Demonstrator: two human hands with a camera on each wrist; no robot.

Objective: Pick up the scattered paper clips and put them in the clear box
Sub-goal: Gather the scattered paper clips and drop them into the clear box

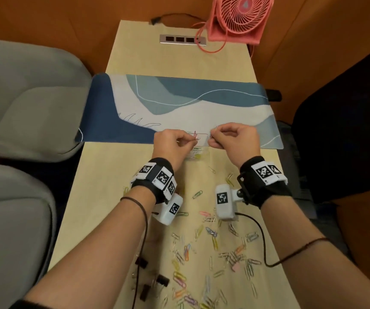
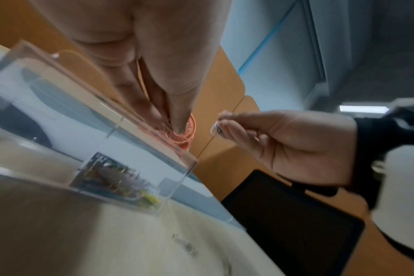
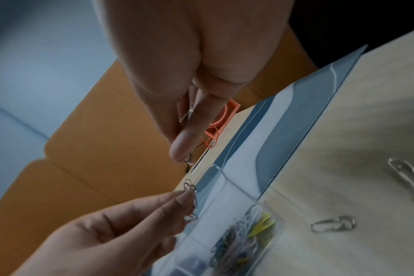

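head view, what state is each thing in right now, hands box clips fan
left hand: pinching a few paper clips over the box
right hand: pinching clips beside the box
clear box: open-topped, partly filled with coloured clips
scattered paper clips: many loose on the table
pink fan: upright at the far end, running or not cannot be told

Warm, even indoor light fills the head view, whose wide lens bows the worktop (image 1: pixel 135 90) edges and softens the corners. Both wrist views are dimmer and smeared with blur, the near skin out of focus. Broad soft shadows cross the worktop there.
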